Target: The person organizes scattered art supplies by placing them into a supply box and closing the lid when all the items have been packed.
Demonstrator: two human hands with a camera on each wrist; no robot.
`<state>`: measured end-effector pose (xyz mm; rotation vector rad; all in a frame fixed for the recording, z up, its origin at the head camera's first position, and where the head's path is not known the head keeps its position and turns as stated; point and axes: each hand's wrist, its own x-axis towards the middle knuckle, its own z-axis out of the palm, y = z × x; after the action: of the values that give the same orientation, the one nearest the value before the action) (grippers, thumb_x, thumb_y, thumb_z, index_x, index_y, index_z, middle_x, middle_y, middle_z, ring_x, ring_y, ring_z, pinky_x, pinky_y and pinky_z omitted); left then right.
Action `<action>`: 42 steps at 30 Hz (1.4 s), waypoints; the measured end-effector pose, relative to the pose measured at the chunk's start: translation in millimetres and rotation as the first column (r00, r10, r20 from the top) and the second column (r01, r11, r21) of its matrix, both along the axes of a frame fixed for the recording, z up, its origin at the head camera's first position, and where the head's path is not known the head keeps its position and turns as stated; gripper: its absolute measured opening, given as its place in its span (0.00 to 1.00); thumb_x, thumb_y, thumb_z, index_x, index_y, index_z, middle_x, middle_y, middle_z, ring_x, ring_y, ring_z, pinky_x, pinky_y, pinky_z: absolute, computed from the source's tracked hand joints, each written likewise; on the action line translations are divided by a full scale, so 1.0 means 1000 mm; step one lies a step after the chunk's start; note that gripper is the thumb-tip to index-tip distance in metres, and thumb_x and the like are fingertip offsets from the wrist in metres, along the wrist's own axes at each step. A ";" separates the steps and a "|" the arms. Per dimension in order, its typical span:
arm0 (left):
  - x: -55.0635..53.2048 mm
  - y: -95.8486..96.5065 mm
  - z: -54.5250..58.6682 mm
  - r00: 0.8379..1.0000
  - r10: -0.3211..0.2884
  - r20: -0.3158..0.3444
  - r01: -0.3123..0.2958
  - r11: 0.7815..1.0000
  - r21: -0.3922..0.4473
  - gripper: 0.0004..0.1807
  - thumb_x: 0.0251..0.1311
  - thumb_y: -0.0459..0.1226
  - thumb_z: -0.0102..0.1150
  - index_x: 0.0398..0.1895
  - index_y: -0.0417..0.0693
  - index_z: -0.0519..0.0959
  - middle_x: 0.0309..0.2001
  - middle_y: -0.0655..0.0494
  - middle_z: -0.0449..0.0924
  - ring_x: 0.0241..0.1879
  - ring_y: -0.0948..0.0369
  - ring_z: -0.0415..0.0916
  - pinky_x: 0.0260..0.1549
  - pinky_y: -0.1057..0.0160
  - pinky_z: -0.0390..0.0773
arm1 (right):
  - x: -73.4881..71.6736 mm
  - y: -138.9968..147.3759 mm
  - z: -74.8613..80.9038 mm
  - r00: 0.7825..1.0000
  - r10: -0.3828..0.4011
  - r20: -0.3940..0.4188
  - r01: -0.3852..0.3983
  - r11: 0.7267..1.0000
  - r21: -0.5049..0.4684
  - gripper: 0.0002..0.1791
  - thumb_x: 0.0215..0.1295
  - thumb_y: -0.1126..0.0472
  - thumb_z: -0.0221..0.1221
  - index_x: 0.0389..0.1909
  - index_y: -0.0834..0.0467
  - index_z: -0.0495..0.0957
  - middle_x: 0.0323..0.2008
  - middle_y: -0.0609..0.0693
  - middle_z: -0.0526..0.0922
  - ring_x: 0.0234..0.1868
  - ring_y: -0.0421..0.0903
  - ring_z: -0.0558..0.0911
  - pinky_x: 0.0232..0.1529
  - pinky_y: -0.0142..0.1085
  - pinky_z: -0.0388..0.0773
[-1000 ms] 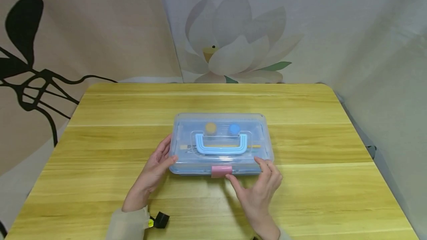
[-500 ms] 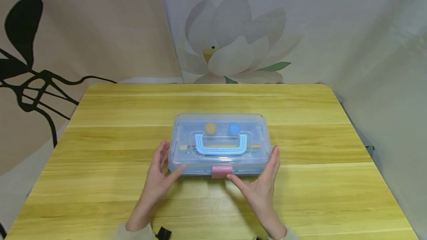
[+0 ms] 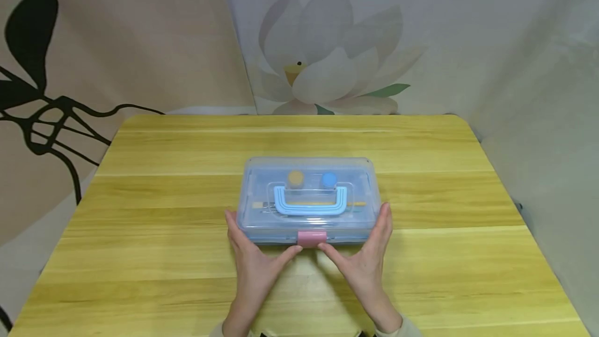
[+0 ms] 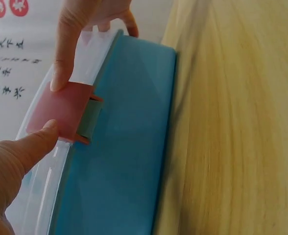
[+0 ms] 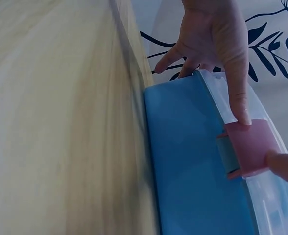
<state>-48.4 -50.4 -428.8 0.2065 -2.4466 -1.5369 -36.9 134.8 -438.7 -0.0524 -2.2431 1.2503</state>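
Observation:
A plastic storage box point(image 3: 259, 186) with a clear lid and blue base point(image 4: 129, 137) lies on the table. A light blue handle point(image 3: 310, 211) lies flat on its lid, and a pink latch point(image 3: 311, 239) sits at the front middle. My left hand point(image 3: 255, 267) touches the latch's left side with the thumb, its other fingers stretched toward the box's left side. Mirroring it, my right hand point(image 3: 362, 269) has its thumb at the latch's right side and straight fingers along the right side. Both thumbs press the latch in the wrist views. Whether the latch is fastened cannot be told.
Through the lid show a tan round cap point(image 3: 296, 179), a blue round cap point(image 3: 329, 180) and a thin yellow-handled brush point(image 3: 357, 204). The wooden table point(image 3: 164, 233) reaches back to printed cloth walls point(image 3: 468, 40).
My left hand has left the box's front left corner and moved right, bringing its thumb to the latch. My right fingers have straightened from the lid's front edge onto the right side.

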 end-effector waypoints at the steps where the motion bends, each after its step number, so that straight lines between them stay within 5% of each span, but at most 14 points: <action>1: 0.000 0.000 0.000 1.000 0.004 -0.003 -0.004 1.000 -0.004 0.83 0.20 0.41 0.84 0.72 0.46 0.26 0.72 0.36 0.37 0.69 0.41 0.41 0.64 0.37 0.49 | 0.000 0.000 0.000 1.000 0.001 0.000 -0.001 1.000 0.003 0.73 0.36 0.31 0.67 0.72 0.64 0.35 0.72 0.61 0.37 0.71 0.58 0.41 0.66 0.62 0.41; 10: 0.001 0.002 0.002 1.000 -0.010 0.023 0.009 1.000 0.030 0.84 0.19 0.46 0.84 0.72 0.52 0.24 0.73 0.42 0.31 0.70 0.44 0.35 0.64 0.37 0.45 | 0.000 0.000 -0.001 1.000 -0.009 0.015 0.008 0.999 0.047 0.75 0.34 0.28 0.66 0.72 0.64 0.34 0.72 0.62 0.36 0.71 0.58 0.40 0.66 0.63 0.40; 18: -0.001 0.008 -0.002 0.999 0.043 -0.009 -0.042 0.998 0.053 0.82 0.22 0.45 0.83 0.73 0.49 0.26 0.72 0.38 0.33 0.70 0.42 0.38 0.63 0.35 0.48 | 0.000 -0.001 -0.003 1.000 -0.014 0.002 0.014 0.999 0.047 0.73 0.35 0.28 0.65 0.72 0.63 0.35 0.72 0.62 0.36 0.71 0.59 0.41 0.65 0.63 0.40; 31: -0.001 0.011 -0.001 0.998 0.060 -0.010 -0.058 0.993 0.099 0.80 0.24 0.45 0.83 0.73 0.51 0.28 0.72 0.39 0.33 0.70 0.44 0.37 0.64 0.37 0.46 | -0.002 -0.006 0.002 0.999 -0.046 0.011 0.046 0.998 -0.032 0.72 0.36 0.30 0.67 0.72 0.64 0.38 0.72 0.60 0.39 0.71 0.56 0.42 0.66 0.61 0.40; 42: -0.001 0.013 -0.007 0.996 0.084 -0.030 -0.082 0.995 0.059 0.82 0.20 0.46 0.83 0.73 0.49 0.27 0.72 0.39 0.34 0.70 0.43 0.39 0.65 0.39 0.47 | -0.002 -0.005 -0.007 0.998 -0.054 -0.045 0.057 0.996 0.068 0.72 0.34 0.29 0.66 0.72 0.64 0.38 0.72 0.61 0.39 0.71 0.58 0.42 0.66 0.61 0.42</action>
<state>-49.8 -37.6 -436.0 0.2877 -2.3400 -1.5647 -39.1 130.2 -445.9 -0.0610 -2.2310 1.1327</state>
